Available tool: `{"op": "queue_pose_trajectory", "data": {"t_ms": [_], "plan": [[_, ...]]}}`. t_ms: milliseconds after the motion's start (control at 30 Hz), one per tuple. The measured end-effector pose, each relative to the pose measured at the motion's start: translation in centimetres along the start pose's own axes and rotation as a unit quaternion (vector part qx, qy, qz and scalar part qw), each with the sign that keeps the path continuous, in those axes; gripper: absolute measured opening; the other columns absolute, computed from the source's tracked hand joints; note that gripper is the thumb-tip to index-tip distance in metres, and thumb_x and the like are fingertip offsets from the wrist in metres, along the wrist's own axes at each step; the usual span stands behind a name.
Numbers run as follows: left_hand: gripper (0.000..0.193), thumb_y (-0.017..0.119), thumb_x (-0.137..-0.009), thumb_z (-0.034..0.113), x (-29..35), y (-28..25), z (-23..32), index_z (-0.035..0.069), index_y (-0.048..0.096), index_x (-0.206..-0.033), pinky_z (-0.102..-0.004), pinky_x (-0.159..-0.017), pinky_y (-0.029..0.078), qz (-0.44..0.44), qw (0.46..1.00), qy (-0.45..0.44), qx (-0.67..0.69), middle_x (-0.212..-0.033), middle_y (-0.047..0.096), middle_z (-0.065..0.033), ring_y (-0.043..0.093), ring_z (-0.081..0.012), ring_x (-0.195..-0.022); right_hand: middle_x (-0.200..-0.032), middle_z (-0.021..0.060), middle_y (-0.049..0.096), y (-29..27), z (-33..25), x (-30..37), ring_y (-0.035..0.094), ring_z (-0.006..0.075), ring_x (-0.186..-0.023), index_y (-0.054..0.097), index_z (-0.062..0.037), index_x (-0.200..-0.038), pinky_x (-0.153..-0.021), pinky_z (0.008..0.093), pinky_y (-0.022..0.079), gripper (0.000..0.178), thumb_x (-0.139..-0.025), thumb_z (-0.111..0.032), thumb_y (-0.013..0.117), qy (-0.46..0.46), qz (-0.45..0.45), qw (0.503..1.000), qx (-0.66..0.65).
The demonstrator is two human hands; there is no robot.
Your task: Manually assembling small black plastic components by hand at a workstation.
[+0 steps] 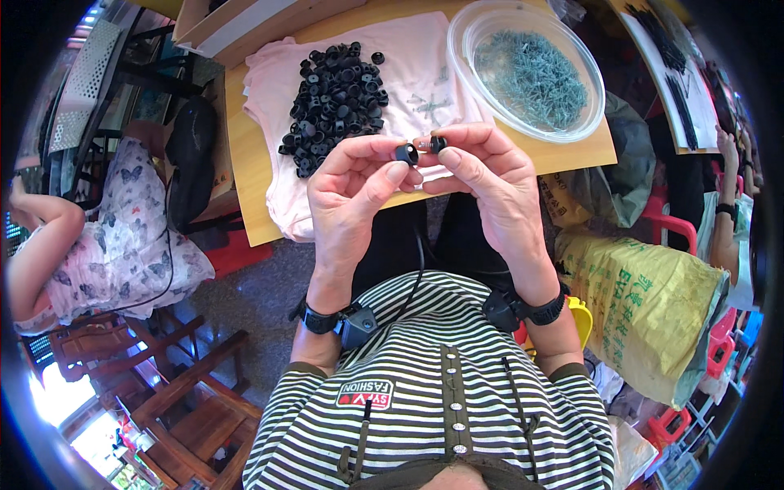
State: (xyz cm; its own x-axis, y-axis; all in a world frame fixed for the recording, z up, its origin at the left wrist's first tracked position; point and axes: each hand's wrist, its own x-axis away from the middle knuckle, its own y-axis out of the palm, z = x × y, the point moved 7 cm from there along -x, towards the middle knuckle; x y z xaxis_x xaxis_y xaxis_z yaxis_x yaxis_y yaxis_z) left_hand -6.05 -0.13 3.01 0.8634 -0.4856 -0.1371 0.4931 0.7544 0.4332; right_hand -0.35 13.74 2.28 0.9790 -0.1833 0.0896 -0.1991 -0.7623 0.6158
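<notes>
Both my hands are raised close together above the near edge of the table. My left hand (349,181) pinches a small black cap (406,153) between thumb and fingers, its hollow end turned to the right. Between the thumb and fingertips of my right hand (500,178) is a small black round part (438,144) with a thin metal piece, like a screw or spring, sticking out toward the cap. The two pieces are a little apart. Beyond my left hand, a heap of black caps (336,98) lies on a pink cloth (273,82). A few loose screws (430,104) rest on it.
A clear round tub (461,57) of grey metal screws (535,77) stands at the table's far right. A cardboard box (245,28) is at the back left. Yellow sacks (629,302) are at my right. People sit on both sides; wooden chairs (192,416) stand lower left.
</notes>
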Motion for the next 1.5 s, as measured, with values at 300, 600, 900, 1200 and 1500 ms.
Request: {"op": "queue_pose_trajectory", "data": {"t_ms": [300, 600, 900, 1200, 1500], "plan": [[0.025, 0.061, -0.092, 0.005, 0.1, -0.6, -0.7, -0.003, 0.058, -0.116, -0.0302, -0.079, 0.058, -0.002, 0.997, -0.023, 0.075, -0.101, 0.068, -0.0130, 0.069, -0.0188, -0.088, -0.086, 0.0088, 0.069, 3.4, -4.6, 1.3, 0.070, 0.0145, -0.081, 0.063, 0.0026, -0.100, -0.072, 0.0244, 0.058, 0.014, -0.086, 0.001, 0.065, -0.221, 0.006, 0.900, 0.375], [0.025, 0.064, -0.091, 0.004, 0.1, -0.3, -0.7, -0.004, 0.059, -0.114, -0.0305, -0.079, 0.058, 0.006, 0.999, -0.017, 0.043, -0.100, 0.068, -0.0125, 0.069, -0.0191, -0.087, -0.082, 0.0104, 0.066, 3.3, -4.8, 1.5, 0.068, 0.0198, -0.070, 0.064, -0.0004, -0.097, -0.061, 0.0276, 0.053, 0.017, -0.081, -0.004, 0.070, -0.266, 0.000, 0.850, 0.454], [0.022, 0.065, -0.088, -0.002, 0.0, 0.0, -0.5, -0.004, 0.060, -0.110, -0.0294, -0.080, 0.057, 0.003, 1.000, -0.009, -0.001, -0.099, 0.069, -0.0123, 0.069, -0.0185, -0.085, -0.092, 0.0107, 0.070, 2.6, -4.5, 1.4, 0.069, 0.0138, -0.082, 0.068, 0.0024, -0.106, -0.071, 0.0242, 0.056, 0.023, -0.083, 0.003, 0.068, -0.246, -0.009, 0.865, 0.437], [0.022, 0.064, -0.089, -0.001, -0.1, 0.3, -0.6, -0.004, 0.060, -0.111, -0.0303, -0.080, 0.057, 0.000, 1.000, -0.014, -0.012, -0.100, 0.069, -0.0122, 0.069, -0.0181, -0.087, -0.095, 0.0121, 0.069, 2.8, -4.3, 2.0, 0.069, 0.0213, -0.084, 0.068, -0.0001, -0.107, -0.071, 0.0280, 0.055, 0.024, -0.082, 0.001, 0.067, -0.305, 0.010, 0.835, 0.458], [0.023, 0.065, -0.088, -0.001, 0.0, 1.0, -0.5, -0.004, 0.060, -0.110, -0.0304, -0.081, 0.057, -0.004, 0.999, -0.014, -0.033, -0.101, 0.068, -0.0127, 0.069, -0.0183, -0.087, -0.101, 0.0144, 0.066, 0.9, -2.7, 1.1, 0.067, 0.0165, -0.088, 0.066, 0.0027, -0.109, -0.076, 0.0263, 0.058, 0.022, -0.087, 0.003, 0.063, -0.200, 0.009, 0.926, 0.320]]}}
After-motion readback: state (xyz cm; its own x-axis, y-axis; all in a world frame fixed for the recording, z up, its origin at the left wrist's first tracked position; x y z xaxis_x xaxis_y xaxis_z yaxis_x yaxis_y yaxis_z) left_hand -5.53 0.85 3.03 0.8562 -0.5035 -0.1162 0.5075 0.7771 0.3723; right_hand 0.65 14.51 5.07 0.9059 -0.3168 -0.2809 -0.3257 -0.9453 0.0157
